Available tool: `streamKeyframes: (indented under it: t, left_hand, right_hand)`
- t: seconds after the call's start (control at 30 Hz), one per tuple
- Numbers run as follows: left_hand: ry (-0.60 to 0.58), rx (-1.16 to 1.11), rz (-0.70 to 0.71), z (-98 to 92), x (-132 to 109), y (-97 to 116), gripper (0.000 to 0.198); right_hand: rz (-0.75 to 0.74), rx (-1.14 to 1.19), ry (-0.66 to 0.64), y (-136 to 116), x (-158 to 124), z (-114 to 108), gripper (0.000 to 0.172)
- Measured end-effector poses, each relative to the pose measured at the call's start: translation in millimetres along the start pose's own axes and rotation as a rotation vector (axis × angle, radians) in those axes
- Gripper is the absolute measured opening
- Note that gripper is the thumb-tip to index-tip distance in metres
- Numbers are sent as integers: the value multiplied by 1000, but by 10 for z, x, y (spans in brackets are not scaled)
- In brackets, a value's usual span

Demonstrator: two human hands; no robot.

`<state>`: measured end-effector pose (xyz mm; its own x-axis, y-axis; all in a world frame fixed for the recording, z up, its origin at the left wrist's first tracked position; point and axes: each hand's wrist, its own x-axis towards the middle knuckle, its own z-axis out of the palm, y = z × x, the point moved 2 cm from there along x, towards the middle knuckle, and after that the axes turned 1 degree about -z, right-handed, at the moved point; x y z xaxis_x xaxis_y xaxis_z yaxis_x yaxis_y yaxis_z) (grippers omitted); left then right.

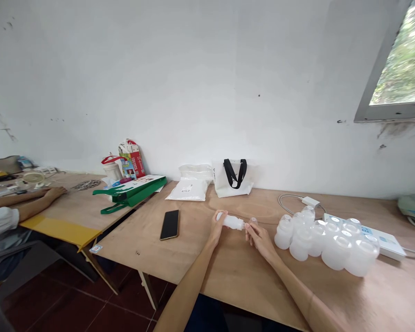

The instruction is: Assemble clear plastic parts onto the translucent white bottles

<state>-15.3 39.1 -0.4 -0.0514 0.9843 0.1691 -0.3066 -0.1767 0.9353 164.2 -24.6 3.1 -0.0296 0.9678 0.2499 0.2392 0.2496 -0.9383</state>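
The person's left hand [218, 229] wraps its fingers [216, 222] around a white plastic bottle [231, 222], which lies on its side just above the plywood counter [197, 258], its narrow end pointing right. The right hand [259, 240] meets that narrow end with its fingers [251, 234] drawn closed; whether they grip the bottle or something small there, I cannot tell. A small translucent piece [253, 221] shows just behind those fingertips.

Close to the right of the hands, a crowded group of translucent plastic bottles [327, 244] blocks the way to a white power strip [363, 233], which the group touches. A white charger [310, 201] and its looped cable [286, 201] sit beyond them. To the left lies a black smartphone [169, 225]. Against the far wall are a white sealed package [186, 190] and a white tote bag with black handles [233, 177]. On a second counter [79, 207] further left, a green bag [131, 193] lies near a co-worker's resting hand [55, 192].
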Motion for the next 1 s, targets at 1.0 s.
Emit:
streamKeyframes:
  t: [1.0]
  left_hand:
    - [112, -161, -78, -68, 70, -85, 53]
  right_hand:
    - [-174, -730, 98, 294, 55, -114, 38]
